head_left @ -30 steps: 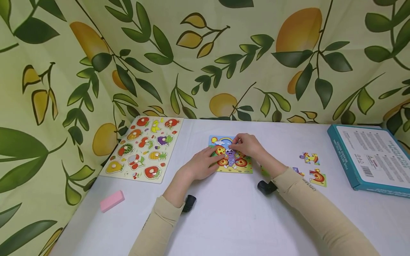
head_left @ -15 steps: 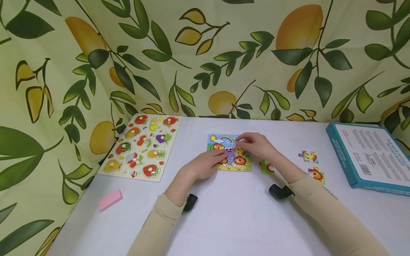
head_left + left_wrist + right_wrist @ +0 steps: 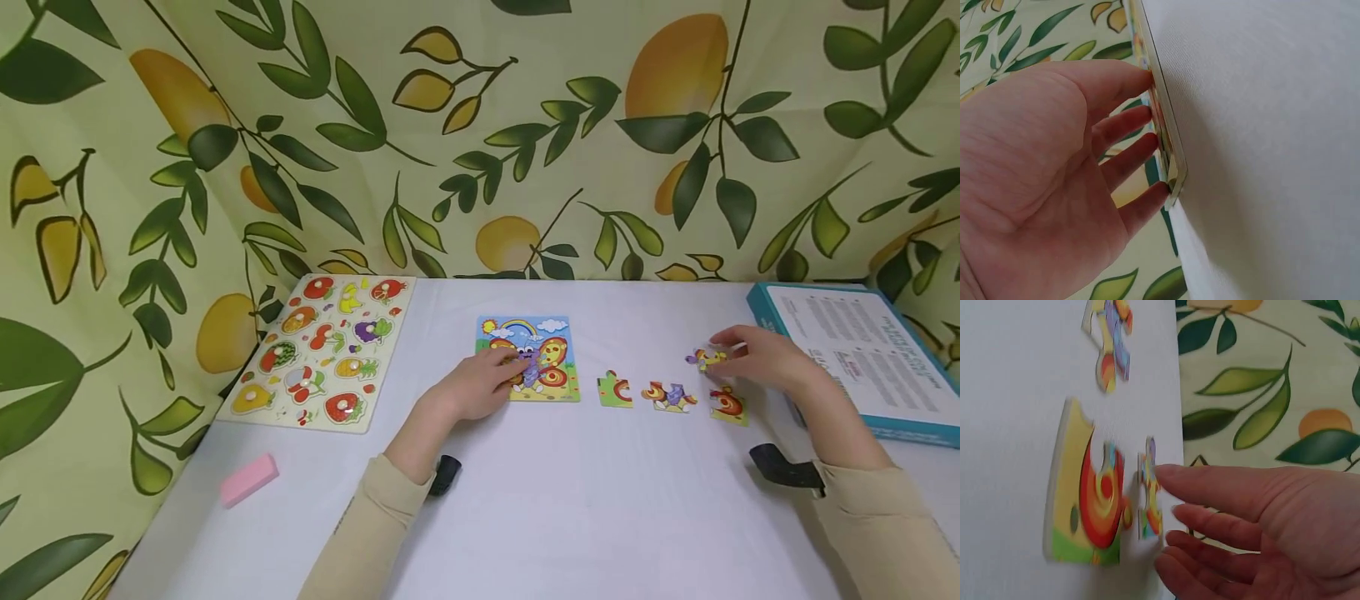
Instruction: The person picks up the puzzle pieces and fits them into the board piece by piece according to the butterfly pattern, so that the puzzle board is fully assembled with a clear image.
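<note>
My left hand [image 3: 476, 385] lies over the left part of the butterfly puzzle board [image 3: 555, 387]. In the left wrist view, the fingertips of this hand [image 3: 1054, 169] touch the board's face [image 3: 1163, 134]. My right hand [image 3: 776, 362] is at the small yellow-and-purple piece [image 3: 705, 360], thumb and index finger apart at its right side. The right wrist view shows the thumb of that hand [image 3: 1254, 525] at the edge of the piece [image 3: 1151, 500]; whether it grips cannot be told. Beside it lies a red-spiral piece [image 3: 1100, 500].
A green piece [image 3: 615, 390] and a purple-and-orange piece [image 3: 670, 397] lie right of the board. A fruit board [image 3: 318, 358] is at the left, with a pink block [image 3: 249, 480] nearer. A teal-edged box [image 3: 862, 358] stands behind the right hand.
My right hand has left the butterfly board and moved right to the loose pieces, uncovering the board's upper right and the middle pieces. The left hand stays on the board.
</note>
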The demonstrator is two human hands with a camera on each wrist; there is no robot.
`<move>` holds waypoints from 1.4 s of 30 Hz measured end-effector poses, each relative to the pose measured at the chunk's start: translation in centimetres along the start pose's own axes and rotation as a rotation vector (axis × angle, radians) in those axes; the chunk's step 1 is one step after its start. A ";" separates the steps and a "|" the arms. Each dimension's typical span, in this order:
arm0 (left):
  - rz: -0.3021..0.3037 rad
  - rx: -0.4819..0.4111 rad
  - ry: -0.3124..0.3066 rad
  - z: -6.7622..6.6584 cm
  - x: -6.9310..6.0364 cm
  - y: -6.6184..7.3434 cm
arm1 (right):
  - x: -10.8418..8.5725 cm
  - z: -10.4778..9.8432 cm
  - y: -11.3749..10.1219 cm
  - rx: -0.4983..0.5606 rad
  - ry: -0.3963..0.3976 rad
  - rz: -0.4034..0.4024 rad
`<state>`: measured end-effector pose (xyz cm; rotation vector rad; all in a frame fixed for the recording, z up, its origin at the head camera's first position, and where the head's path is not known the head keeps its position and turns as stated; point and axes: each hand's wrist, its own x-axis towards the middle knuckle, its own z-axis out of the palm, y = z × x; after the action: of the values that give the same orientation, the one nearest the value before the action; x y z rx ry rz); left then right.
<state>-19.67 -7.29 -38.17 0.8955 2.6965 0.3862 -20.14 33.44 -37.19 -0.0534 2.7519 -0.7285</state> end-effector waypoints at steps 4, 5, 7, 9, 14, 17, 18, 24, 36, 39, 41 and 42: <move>-0.017 -0.010 0.006 -0.1 -0.1 -0.1 | 0.0 -0.2 1.0 0.004 -0.013 0.022; -0.014 -0.010 0.009 -0.1 -0.1 -0.1 | 0.0 -0.2 1.1 0.006 -0.014 0.026; -0.008 -0.010 0.014 -0.1 -0.1 -0.1 | 0.1 -0.3 1.1 0.011 -0.017 0.032; -0.001 -0.009 0.017 -0.1 -0.1 -0.1 | 0.2 -0.3 1.1 0.011 -0.025 0.036; 0.015 -0.004 0.026 -0.1 0.0 0.1 | 0.1 -0.5 1.2 0.008 -0.043 0.035; 0.020 -0.001 0.031 -0.1 0.1 0.0 | 0.1 -0.3 1.1 0.014 -0.023 0.030; 0.023 0.000 0.033 0.0 0.2 0.0 | 0.2 -0.2 1.0 0.021 -0.012 0.030; 0.057 0.014 0.049 0.3 0.4 -0.2 | 0.7 0.6 0.6 0.082 0.010 0.020; 0.039 0.004 0.054 0.2 0.3 -0.2 | 0.5 0.2 0.7 0.059 -0.113 -0.071; 0.041 -0.001 0.053 0.2 0.3 -0.2 | 0.5 0.2 0.8 0.061 -0.111 -0.074; 0.038 -0.006 0.050 0.2 0.3 -0.1 | 0.4 0.3 0.8 0.077 -0.103 -0.079; 0.039 -0.005 0.047 0.2 0.3 -0.1 | 0.4 0.3 0.8 0.091 -0.096 -0.081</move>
<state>-19.86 -7.18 -38.41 0.9500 2.7230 0.4279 -20.45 33.93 -37.95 -0.1770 2.6349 -0.8482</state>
